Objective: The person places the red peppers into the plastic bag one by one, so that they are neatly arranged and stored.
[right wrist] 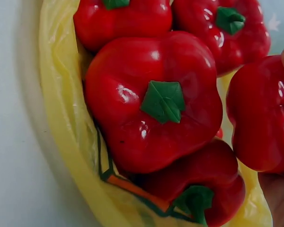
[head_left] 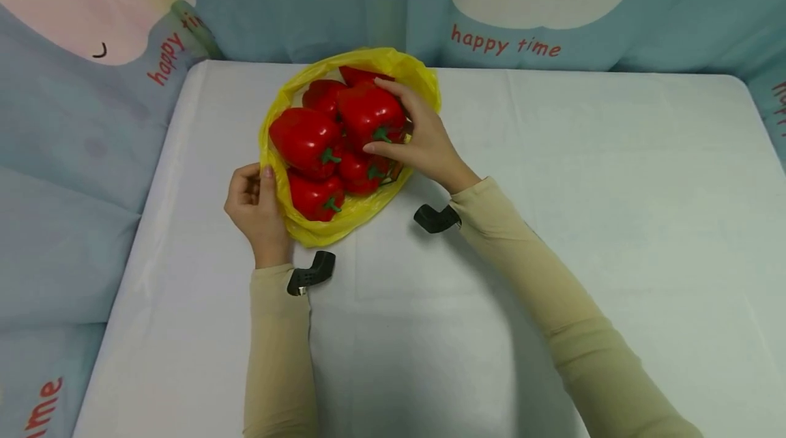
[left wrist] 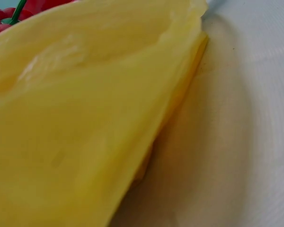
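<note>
A yellow plastic bag [head_left: 334, 237] stands wide open near the table's far edge, filled with several red bell peppers [head_left: 305, 134] that have green stems. My right hand [head_left: 424, 134] reaches over the bag's right side and grips one red bell pepper [head_left: 368, 107] between thumb and fingers. In the right wrist view this bell pepper [right wrist: 260, 113] is at the right edge, with part of the hand around it. The left hand [head_left: 254, 202] pinches the bag's left rim, thumb on the inner side. Only the bag's side [left wrist: 75, 142] fills the left wrist view; the left fingers are hidden there.
A white cloth covers the table [head_left: 589, 220]. Blue curtains [head_left: 307, 1] with cartoon prints hang behind and to the left. Each wrist carries a black camera mount [head_left: 437, 218]. Inside the bag's right side, a dark-edged orange strip [right wrist: 137, 191] shows beside the peppers.
</note>
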### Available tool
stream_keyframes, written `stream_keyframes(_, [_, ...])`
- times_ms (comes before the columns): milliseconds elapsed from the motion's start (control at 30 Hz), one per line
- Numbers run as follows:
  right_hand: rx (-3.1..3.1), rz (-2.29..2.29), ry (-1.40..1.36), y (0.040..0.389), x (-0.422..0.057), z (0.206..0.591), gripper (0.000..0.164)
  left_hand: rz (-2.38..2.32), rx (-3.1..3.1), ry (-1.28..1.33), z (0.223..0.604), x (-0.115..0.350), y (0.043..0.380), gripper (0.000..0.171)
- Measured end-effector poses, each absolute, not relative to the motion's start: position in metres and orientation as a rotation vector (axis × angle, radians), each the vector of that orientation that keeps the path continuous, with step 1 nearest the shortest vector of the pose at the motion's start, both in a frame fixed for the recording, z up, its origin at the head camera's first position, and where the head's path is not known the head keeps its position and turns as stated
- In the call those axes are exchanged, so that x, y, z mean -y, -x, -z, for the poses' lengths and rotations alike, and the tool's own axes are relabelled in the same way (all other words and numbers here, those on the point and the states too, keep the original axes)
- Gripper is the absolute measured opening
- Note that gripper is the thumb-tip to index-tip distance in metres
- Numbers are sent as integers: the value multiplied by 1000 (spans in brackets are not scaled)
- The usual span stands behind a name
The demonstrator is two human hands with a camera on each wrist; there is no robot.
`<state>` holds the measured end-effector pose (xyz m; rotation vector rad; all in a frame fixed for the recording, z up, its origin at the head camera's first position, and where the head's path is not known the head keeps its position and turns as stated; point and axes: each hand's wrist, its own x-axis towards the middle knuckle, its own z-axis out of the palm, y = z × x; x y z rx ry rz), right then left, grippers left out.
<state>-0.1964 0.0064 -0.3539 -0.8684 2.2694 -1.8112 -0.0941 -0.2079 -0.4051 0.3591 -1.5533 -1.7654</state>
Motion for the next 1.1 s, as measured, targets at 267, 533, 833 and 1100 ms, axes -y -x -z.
stream_keyframes(267, [-2337, 1642, 981, 212, 10, 353, 79, 1757, 1550, -345, 408, 210, 93, 6])
stream_keyframes(533, [-2293, 1519, 945, 230, 12, 349, 83, 1773, 1539, -328, 406, 207, 96, 6])
stream_keyframes(833, [-2183, 1728, 870, 226, 0, 351, 88, 1756, 1558, -290, 406, 204, 100, 7])
stream_keyframes(1100, [-2237, 1845, 763, 212, -35, 354, 78, 1769, 1553, -292, 408, 206, 100, 6])
